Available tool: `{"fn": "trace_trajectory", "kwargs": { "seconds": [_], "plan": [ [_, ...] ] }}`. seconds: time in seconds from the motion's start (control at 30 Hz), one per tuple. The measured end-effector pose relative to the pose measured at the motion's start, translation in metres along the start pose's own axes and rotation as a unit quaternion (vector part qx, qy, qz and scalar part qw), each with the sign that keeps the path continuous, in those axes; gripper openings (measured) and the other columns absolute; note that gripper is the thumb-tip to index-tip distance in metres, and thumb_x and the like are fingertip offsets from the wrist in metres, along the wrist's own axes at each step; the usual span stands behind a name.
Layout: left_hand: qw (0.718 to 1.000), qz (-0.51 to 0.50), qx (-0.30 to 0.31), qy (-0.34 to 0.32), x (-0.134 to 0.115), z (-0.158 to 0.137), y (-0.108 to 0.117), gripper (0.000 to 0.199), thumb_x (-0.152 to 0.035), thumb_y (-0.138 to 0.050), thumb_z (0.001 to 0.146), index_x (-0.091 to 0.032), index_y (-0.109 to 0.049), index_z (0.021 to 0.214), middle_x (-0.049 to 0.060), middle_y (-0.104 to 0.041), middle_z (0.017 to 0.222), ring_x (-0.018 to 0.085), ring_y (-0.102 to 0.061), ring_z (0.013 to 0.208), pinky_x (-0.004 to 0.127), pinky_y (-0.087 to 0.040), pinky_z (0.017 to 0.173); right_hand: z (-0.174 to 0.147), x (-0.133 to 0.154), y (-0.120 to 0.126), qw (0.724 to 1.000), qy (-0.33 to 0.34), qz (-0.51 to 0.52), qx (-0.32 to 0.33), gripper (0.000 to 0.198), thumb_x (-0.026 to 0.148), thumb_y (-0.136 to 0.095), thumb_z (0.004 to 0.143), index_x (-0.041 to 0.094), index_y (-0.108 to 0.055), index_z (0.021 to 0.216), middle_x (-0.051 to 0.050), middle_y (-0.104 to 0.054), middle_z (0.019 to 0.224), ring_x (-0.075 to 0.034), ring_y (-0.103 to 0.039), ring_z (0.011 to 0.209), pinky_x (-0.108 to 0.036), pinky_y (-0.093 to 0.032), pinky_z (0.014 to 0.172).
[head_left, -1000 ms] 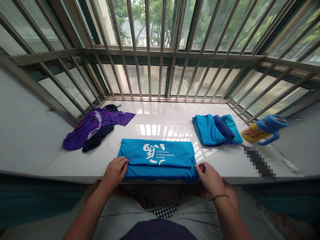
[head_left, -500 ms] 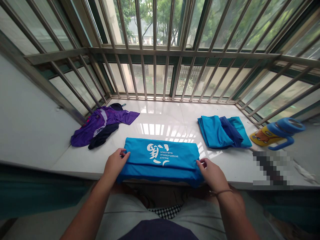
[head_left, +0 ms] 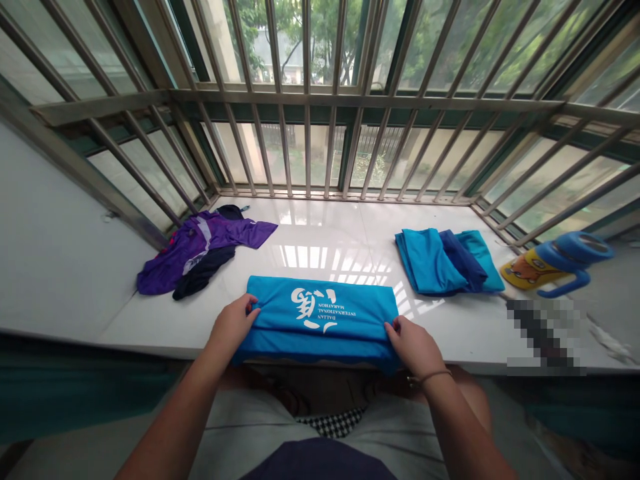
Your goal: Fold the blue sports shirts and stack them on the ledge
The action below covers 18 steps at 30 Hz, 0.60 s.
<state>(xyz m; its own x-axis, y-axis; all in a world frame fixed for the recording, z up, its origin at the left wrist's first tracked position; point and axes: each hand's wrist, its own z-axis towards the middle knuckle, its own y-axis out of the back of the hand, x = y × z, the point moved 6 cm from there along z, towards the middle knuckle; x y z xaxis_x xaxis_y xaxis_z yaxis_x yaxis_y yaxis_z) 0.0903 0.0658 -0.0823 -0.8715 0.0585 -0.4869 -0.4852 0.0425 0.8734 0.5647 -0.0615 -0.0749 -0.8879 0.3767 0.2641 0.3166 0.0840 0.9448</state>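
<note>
A bright blue T-shirt (head_left: 360,303) with white "Dalian International Marathon" print lies folded into a wide strip at the front of the white sill. Its lower part hangs over the sill's front edge. My left hand (head_left: 235,323) pinches the shirt's left side between thumb and fingers. At the right side, my right hand (head_left: 414,343) also pinches the cloth, with a thin bracelet on that wrist. Slight creases run across the shirt between the two hands.
A loose pile of purple and black clothing (head_left: 220,233) lies at the left. Folded blue and navy clothes (head_left: 435,263) sit at the right, beside a yellow-and-blue bottle (head_left: 550,263) and a pixelated dark object (head_left: 543,333). Metal bars (head_left: 307,147) border the white sill (head_left: 325,227).
My right hand has shifted a little to the left and now pinches the shirt slightly inward from its right edge. My left hand stays at the left side.
</note>
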Motion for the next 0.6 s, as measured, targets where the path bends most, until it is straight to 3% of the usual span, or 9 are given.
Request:
{"fn": "trace_trajectory", "kwargs": {
  "seconds": [0.07, 0.17, 0.3, 0.37, 0.47, 0.53, 0.6],
  "plan": [
    [1.000, 0.017, 0.014, 0.001, 0.004, 0.004, 0.000, 0.020, -0.039, -0.069, 0.091, -0.026, -0.074, 0.105, 0.002, -0.075, 0.088, 0.025, -0.072, 0.079, 0.032, -0.049, 0.068, 0.003, -0.006, -0.001, 1.000, -0.007, -0.005, 0.008, 0.033, 0.048, -0.055, 0.108, 0.024, -0.067, 0.089, -0.007, -0.073, 0.074, -0.026, -0.069, 0.071, -0.031, -0.031, 0.060],
    [0.999, 0.044, -0.014, -0.025, 0.005, 0.019, 0.009, 0.021, -0.041, -0.068, 0.091, -0.024, -0.073, 0.102, 0.007, -0.076, 0.099, 0.028, -0.073, 0.088, 0.036, -0.053, 0.077, 0.019, -0.013, 0.009, 0.999, -0.010, -0.011, -0.036, 0.036, 0.051, -0.051, 0.109, 0.023, -0.069, 0.095, -0.008, -0.074, 0.082, -0.027, -0.070, 0.074, -0.033, -0.039, 0.064],
    [0.988, 0.060, -0.029, -0.136, -0.017, 0.058, 0.019, 0.024, -0.038, -0.066, 0.093, -0.023, -0.073, 0.110, 0.011, -0.077, 0.118, 0.033, -0.071, 0.113, 0.042, -0.054, 0.101, 0.055, 0.004, 0.027, 0.983, 0.148, 0.000, -0.108, 0.028, 0.039, -0.057, 0.104, 0.019, -0.072, 0.116, -0.015, -0.077, 0.114, -0.030, -0.072, 0.107, -0.040, -0.053, 0.094],
    [0.982, 0.070, 0.020, -0.172, -0.030, 0.080, 0.015, 0.033, -0.038, -0.073, 0.088, -0.023, -0.074, 0.117, 0.012, -0.077, 0.126, 0.035, -0.067, 0.124, 0.044, -0.051, 0.108, 0.073, 0.018, 0.030, 0.970, 0.223, 0.005, -0.096, 0.043, 0.035, -0.065, 0.099, 0.016, -0.067, 0.138, -0.019, -0.071, 0.136, -0.033, -0.067, 0.127, -0.044, -0.051, 0.109],
    [0.975, 0.105, 0.133, -0.144, -0.038, 0.106, 0.000, 0.047, -0.039, -0.083, 0.076, -0.023, -0.075, 0.120, 0.011, -0.079, 0.116, 0.035, -0.071, 0.115, 0.039, -0.055, 0.094, 0.095, 0.034, 0.026, 0.968, 0.251, -0.013, -0.010, 0.056, 0.033, -0.073, 0.095, 0.017, -0.063, 0.148, -0.018, -0.070, 0.143, -0.033, -0.066, 0.130, -0.043, -0.052, 0.109],
    [0.968, 0.120, 0.181, -0.124, -0.041, 0.117, -0.007, 0.041, -0.038, -0.087, 0.069, -0.024, -0.077, 0.107, 0.007, -0.080, 0.098, 0.032, -0.074, 0.096, 0.034, -0.054, 0.081, 0.104, 0.041, 0.024, 0.965, 0.254, -0.037, 0.050, 0.040, 0.028, -0.073, 0.096, 0.020, -0.073, 0.135, -0.013, -0.077, 0.125, -0.029, -0.071, 0.116, -0.037, -0.054, 0.100],
    [0.963, 0.125, 0.201, -0.129, -0.045, 0.128, -0.008, 0.028, -0.037, -0.089, 0.064, -0.025, -0.077, 0.087, 0.004, -0.077, 0.084, 0.028, -0.073, 0.084, 0.032, -0.052, 0.075, 0.112, 0.047, 0.027, 0.962, 0.258, -0.058, 0.070, 0.022, 0.026, -0.070, 0.098, 0.022, -0.080, 0.118, -0.009, -0.079, 0.111, -0.025, -0.072, 0.104, -0.032, -0.052, 0.091]
  ]
}}
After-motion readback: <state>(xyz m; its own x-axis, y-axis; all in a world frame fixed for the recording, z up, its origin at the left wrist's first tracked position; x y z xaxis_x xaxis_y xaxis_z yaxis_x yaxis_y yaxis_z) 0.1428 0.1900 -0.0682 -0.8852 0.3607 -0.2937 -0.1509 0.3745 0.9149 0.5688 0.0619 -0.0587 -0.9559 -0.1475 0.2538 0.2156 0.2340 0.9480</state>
